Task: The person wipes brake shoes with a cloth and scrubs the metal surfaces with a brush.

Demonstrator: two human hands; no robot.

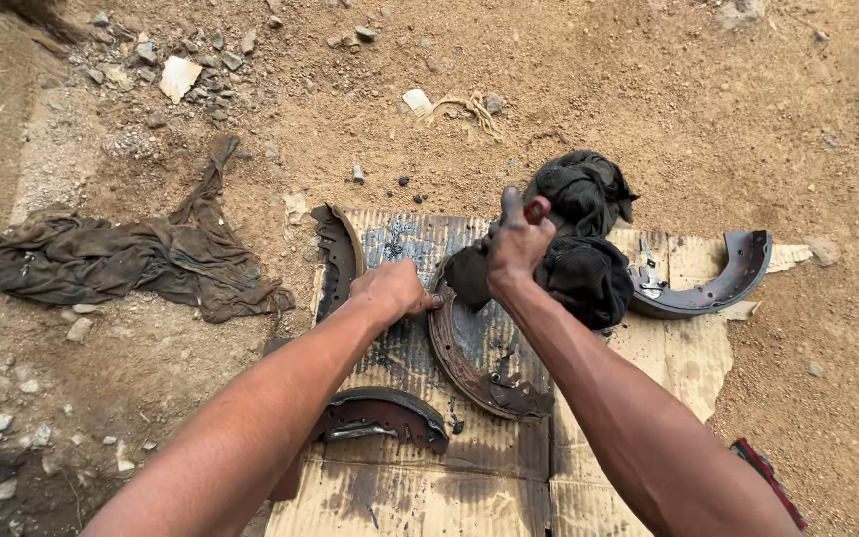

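Rags (131, 261) and brake shoes (706, 281) around hands (515, 246).

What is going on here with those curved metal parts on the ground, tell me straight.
A person crouches over flattened cardboard on dirt. The left hand presses on the end of a rusty curved brake shoe, while the right hand grips a small red-tipped tool above it. Three more shoes lie around, a black rag just beyond the hands, and a dirty brown cloth off to the left.
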